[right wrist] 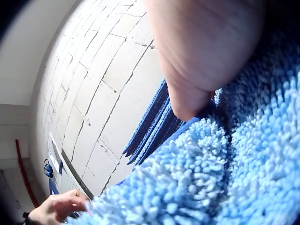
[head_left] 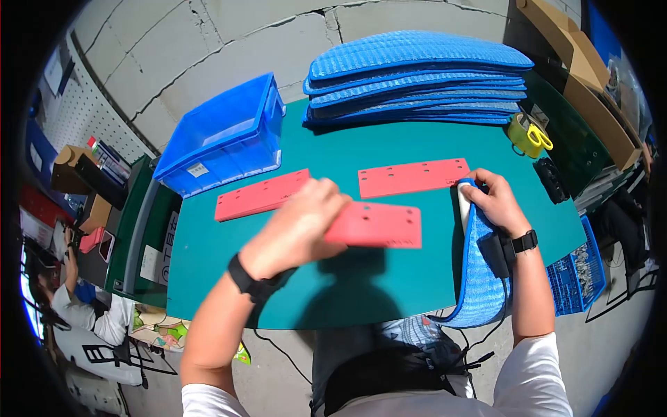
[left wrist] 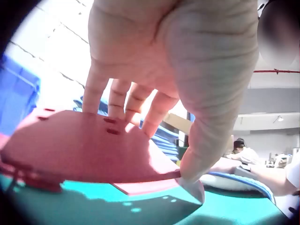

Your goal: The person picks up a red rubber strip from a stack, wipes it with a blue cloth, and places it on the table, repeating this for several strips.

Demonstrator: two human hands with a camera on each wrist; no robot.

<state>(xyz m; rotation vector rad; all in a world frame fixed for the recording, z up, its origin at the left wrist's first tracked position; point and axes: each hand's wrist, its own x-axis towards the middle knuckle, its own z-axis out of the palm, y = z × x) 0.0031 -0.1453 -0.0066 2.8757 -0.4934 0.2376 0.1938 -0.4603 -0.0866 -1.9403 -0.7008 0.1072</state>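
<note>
My left hand (head_left: pixel 295 222) grips a flat red plate (head_left: pixel 379 224) with holes, held above the green table (head_left: pixel 410 278). In the left wrist view the thumb presses one edge of this plate (left wrist: pixel 89 145), with the fingers at the opposite edge. My right hand (head_left: pixel 495 198) pinches the end of a blue mop pad (head_left: pixel 478 271), where a white strip shows. This pad hangs over the table's front edge, its shaggy pile (right wrist: pixel 183 183) filling much of the right wrist view. Two more places hold red plates: one at the left (head_left: pixel 260 197), one right of centre (head_left: pixel 410 176).
A blue bin (head_left: pixel 229 165) stands at the back left, beside a tall stack of blue mop pads (head_left: pixel 417 76). Yellow-handled scissors (head_left: pixel 540 137) and a black object (head_left: pixel 551 179) lie at the right. Beyond the table's right edge sits a blue basket (head_left: pixel 589 267).
</note>
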